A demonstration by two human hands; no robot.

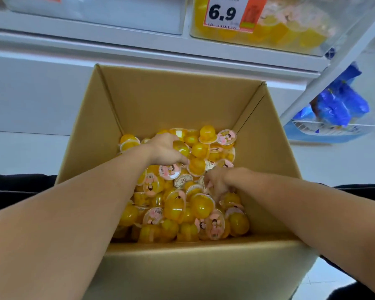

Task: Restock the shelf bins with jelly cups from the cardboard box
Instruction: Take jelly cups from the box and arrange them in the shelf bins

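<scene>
Both hands down in the open box (182, 100) among the loose yellow cups (178, 204): left hand (164, 151) curled round one cup (181, 148) at far left of the pile, right hand (217, 182) fingers down among cups, grip unclear; part-filled bin (290, 40) on the shelf, far right.

White shelf (139, 43) carrying clear bins, right bin (312, 43) holding yellow jelly cups (290, 33), price tag (223, 13) in front

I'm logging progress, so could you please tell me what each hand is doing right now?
Left hand: fingers curled round a jelly cup in the box.
Right hand: fingers down among the cups; whether it grips one cannot be told.
</scene>
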